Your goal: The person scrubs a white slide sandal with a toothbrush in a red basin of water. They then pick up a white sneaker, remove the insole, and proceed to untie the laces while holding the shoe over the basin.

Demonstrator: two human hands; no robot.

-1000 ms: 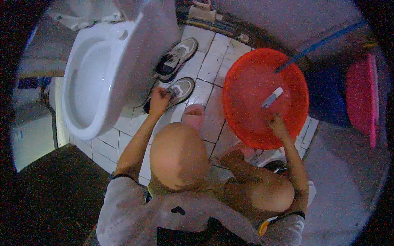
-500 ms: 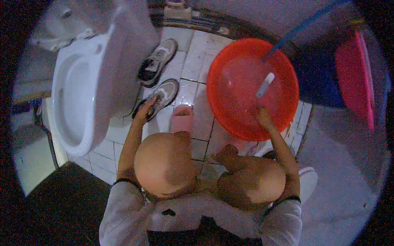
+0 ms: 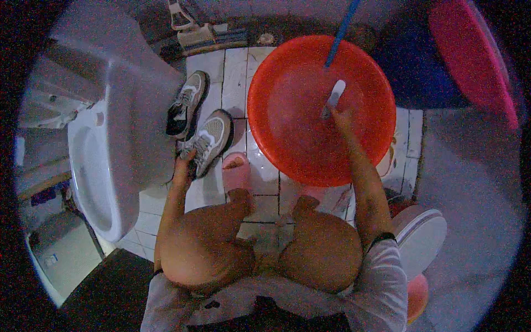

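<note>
I squat on a tiled floor with both knees in view. My left hand grips the heel of a grey and white sneaker beside the toilet. A second sneaker lies just beyond it. My right hand reaches into a big red basin and holds a white brush over its bottom. A blue pole leans over the basin's far rim.
A white toilet stands at the left. A pink slipper is on my foot between sneaker and basin. A pink tub and dark blue container are at the far right, a white stool beside my right elbow.
The view has swung, shifting everything down and left. My left hand stays on the near sneaker's heel. My right hand holds the brush further in over the basin.
</note>
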